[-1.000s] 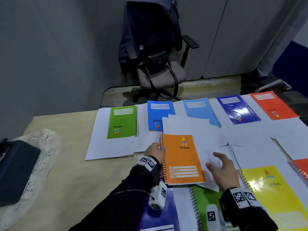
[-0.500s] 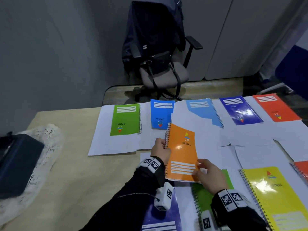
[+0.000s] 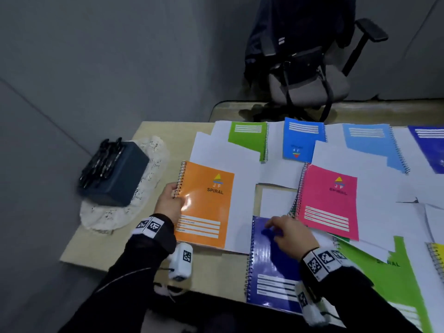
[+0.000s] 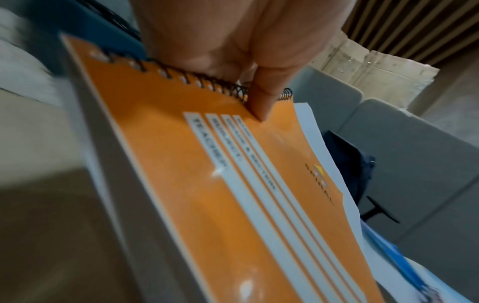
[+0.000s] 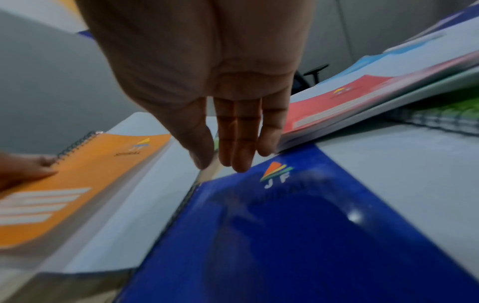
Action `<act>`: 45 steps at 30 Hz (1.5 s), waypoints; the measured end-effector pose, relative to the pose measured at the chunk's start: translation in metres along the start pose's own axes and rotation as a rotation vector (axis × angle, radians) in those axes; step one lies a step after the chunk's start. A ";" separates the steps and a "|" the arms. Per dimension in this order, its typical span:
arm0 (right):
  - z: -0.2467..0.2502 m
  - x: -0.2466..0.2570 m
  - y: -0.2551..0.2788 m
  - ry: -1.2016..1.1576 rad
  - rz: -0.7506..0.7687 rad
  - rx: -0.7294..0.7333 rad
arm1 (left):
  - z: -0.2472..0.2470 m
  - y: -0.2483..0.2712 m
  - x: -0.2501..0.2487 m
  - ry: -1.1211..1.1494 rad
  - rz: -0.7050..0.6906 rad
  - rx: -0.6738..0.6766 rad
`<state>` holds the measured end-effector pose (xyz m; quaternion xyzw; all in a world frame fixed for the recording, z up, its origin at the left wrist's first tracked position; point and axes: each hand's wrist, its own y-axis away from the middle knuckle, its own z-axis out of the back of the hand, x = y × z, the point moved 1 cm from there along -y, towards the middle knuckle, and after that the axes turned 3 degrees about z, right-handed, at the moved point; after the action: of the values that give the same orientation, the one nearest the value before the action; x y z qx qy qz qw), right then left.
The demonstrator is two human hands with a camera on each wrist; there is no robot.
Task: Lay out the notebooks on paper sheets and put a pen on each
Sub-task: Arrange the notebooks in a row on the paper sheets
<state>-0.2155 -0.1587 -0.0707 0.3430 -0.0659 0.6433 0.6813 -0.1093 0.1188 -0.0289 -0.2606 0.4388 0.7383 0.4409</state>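
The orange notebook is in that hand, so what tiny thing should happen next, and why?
Probably the left hand should lower the orange notebook flat onto the white sheet and let go. It still pinches the spiral edge, and the wrist view shows the notebook tilted up. The right hand hovers open over the dark blue notebook.

Nine notebooks show on the bench [image 3: 115, 239]: beyond the orange notebook [image 3: 204, 205] lie a green [image 3: 249, 138], a blue [image 3: 300, 140], a pale blue [image 3: 374, 145] and a dark blue one [image 3: 430, 145], while to its right lie a pink [image 3: 329, 203], a second dark blue [image 3: 271, 265], a second green [image 3: 394, 272] and a yellow one [image 3: 438, 255]. White paper sheets [image 3: 211, 150] overlap too much to count. Left of the orange notebook stand one dark box [image 3: 115, 174] of pens [image 3: 101, 159], too bunched to count, and one lace cloth [image 3: 108, 217]; beyond it stands one chair [image 3: 310, 85].
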 end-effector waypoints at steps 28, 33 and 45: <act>-0.046 0.027 0.017 0.531 0.333 0.308 | -0.009 0.006 0.105 -0.255 0.116 0.034; -0.048 0.026 0.015 0.519 0.336 0.311 | -0.014 0.002 0.105 -0.330 0.115 0.020; -0.003 -0.019 0.016 0.217 0.032 -0.106 | -0.037 0.012 0.059 -0.554 0.068 -0.131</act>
<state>-0.2342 -0.1743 -0.0769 0.2340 -0.0312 0.6831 0.6912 -0.1476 0.1081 -0.0870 -0.0620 0.2615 0.8225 0.5012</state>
